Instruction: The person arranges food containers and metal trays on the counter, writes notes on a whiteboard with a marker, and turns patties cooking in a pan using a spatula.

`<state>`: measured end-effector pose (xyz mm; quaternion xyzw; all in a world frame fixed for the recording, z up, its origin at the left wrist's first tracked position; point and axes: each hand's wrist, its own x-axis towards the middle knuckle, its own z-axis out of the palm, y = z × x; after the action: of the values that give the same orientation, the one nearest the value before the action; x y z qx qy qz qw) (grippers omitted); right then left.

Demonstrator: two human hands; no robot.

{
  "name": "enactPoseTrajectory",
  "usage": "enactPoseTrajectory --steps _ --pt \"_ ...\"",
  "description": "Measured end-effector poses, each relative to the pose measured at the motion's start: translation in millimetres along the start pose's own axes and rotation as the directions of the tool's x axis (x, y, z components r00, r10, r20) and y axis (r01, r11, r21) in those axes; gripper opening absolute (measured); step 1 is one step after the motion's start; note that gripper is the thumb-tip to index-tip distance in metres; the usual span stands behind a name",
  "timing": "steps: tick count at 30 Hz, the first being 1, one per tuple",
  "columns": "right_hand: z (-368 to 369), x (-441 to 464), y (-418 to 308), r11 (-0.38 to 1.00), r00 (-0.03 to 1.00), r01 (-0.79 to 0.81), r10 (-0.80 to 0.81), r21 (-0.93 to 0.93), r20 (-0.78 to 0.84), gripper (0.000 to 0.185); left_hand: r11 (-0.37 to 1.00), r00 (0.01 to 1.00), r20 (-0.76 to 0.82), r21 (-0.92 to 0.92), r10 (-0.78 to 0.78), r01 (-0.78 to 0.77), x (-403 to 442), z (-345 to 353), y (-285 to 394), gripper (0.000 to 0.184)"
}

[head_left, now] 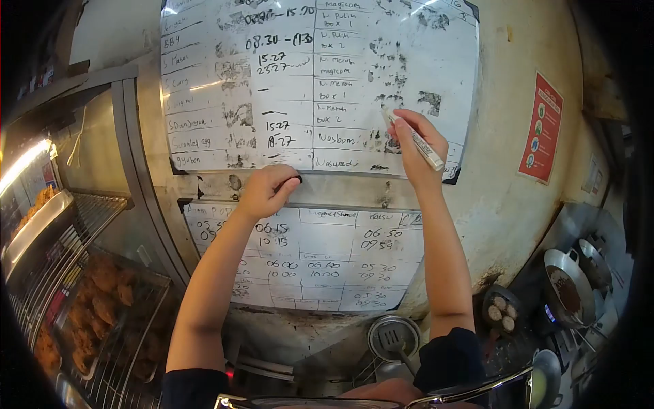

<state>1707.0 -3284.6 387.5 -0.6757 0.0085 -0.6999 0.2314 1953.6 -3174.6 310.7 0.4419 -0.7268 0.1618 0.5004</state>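
Marker [428,153] clasped in right grip [421,138], tip toward whiteboard [351,88] up-left; likely light, stiff, smooth, best pinched near tip. Left grip [266,191], at board's lower edge, curled round small dark piece [298,178].

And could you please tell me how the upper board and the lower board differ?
The upper board is larger than the lower board. The upper board is heavily smudged, while the lower board looks much cleaner. Both are white, wall-mounted and carry dark handwriting.
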Motion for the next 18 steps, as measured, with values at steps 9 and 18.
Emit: enactPoseTrajectory --steps 9,18 --pt "9.8 0.5 -0.4 0.982 0.997 0.072 -0.073 -0.176 -0.001 0.015 1.0 0.999 0.035 0.002 -0.027 0.027 0.4 -1.9 -0.8 0.014" --pt "15.5 -0.2 -4.7 0.954 0.989 0.141 -0.123 -0.265 0.085 0.015 1.0 1.0 0.01 -0.022 -0.019 0.019 0.0 -0.3 0.9 0.014"
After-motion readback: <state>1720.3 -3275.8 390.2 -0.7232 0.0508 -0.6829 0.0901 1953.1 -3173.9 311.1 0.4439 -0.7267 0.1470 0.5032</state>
